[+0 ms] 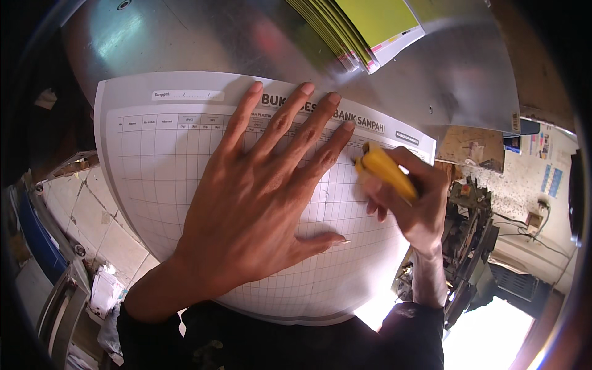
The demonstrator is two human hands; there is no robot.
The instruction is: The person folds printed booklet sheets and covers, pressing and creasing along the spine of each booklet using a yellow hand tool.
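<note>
A large white printed sheet [154, 160] with a ruled table and a heading lies over the front of the metal worktop, its near edge reaching my body. My left hand [259, 179] presses flat on it, fingers spread toward the heading and thumb out to the right. To the right of those fingertips, my right hand [416, 194] is closed around a yellow cutter knife [387, 172]. The knife's dark front end points up and left, close over the sheet. Motion blurs it, and I cannot make out a blade or whether it touches the paper.
Beyond the sheet, a fanned stack of yellow-green printed sheets [370, 28] rests on the shiny metal worktop [203, 37]. Dark machinery [462, 240] stands at the right. Papers in a plastic bag [106, 290] sit low at the left, by the tiled floor [105, 209].
</note>
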